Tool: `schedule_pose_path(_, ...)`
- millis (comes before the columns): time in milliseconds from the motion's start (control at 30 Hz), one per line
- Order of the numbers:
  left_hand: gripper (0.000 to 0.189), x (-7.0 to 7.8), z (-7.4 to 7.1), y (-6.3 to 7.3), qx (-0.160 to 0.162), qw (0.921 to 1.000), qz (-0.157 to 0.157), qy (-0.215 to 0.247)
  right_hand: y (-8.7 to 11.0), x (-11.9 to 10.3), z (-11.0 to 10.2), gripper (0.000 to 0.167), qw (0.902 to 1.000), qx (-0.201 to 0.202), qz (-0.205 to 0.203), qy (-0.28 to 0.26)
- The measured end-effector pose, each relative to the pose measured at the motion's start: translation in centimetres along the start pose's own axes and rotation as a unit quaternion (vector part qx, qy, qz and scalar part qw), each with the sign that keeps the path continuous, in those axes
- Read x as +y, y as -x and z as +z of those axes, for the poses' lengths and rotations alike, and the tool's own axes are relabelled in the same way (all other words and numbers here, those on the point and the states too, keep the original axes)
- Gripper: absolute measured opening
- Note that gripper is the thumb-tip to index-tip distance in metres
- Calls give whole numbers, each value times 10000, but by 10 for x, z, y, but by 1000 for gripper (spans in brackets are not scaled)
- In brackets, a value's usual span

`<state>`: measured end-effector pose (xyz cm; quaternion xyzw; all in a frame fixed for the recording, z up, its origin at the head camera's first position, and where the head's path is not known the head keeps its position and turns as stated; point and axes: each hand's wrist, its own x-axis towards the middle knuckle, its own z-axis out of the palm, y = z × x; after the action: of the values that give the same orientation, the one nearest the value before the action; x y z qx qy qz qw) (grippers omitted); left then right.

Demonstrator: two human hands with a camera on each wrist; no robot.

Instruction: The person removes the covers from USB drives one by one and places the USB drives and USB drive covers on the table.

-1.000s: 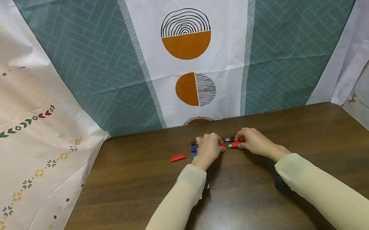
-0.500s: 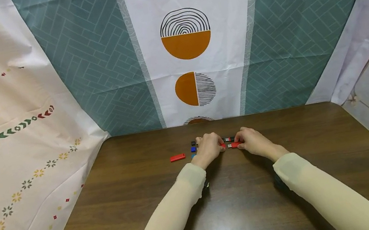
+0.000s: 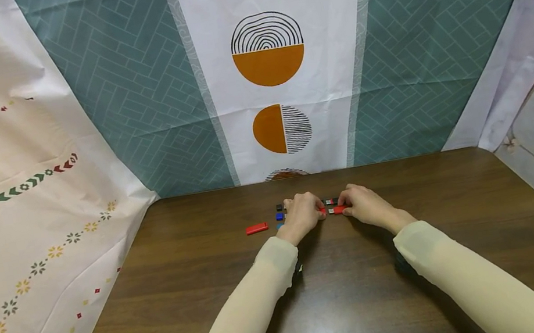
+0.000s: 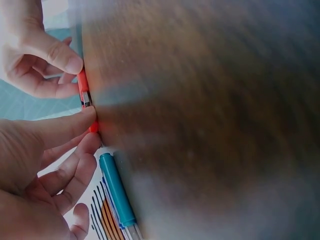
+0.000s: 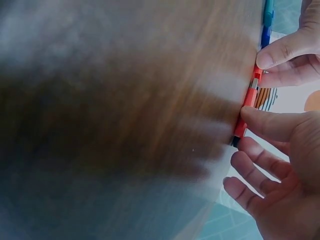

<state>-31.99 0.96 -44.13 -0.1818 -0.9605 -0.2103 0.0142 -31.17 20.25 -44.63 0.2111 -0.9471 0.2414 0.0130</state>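
Observation:
My right hand (image 3: 366, 206) pinches a red USB flash drive (image 3: 339, 209) between thumb and fingers, its metal plug pointing left. Facing it, my left hand (image 3: 301, 214) pinches a small red cap (image 3: 323, 212). In the right wrist view, the plug (image 5: 255, 83) is right at the cap (image 5: 258, 69), in line with it; how far it sits inside cannot be told. Behind the red drive lies a black-and-red flash drive (image 3: 331, 201). A teal-capped flash drive (image 4: 117, 190) lies beside my left fingers in the left wrist view.
Left of my left hand lie a black cap (image 3: 280, 207), a blue cap (image 3: 279, 217) and a light blue piece (image 3: 280, 226), partly hidden by that hand. Farther left is a red stick-shaped piece (image 3: 257, 228). A hanging cloth (image 3: 163, 148) borders the brown table (image 3: 354, 305) at the back.
My right hand has shifted slightly left with the red flash drive, narrowing the gap to the cap. The left hand has stayed in place.

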Motion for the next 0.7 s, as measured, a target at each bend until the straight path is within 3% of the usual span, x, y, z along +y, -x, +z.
schedule_pose_path(333, 15, 0, -4, 6, -28, 9997, 42, 220, 4, -4, -1, 16, 9999, 75, -12, -133)
schedule_pose_path(533, 15, -6, -13, 18, 79, 9991, 183, 374, 12, -12, -3, 12, 9984, 213, 20, -525)
schedule_pose_path(700, 16, -16, -23, 31, 201, 9974, 126, 677, 21, -21, -1, 13, 9960, 269, 57, -852)
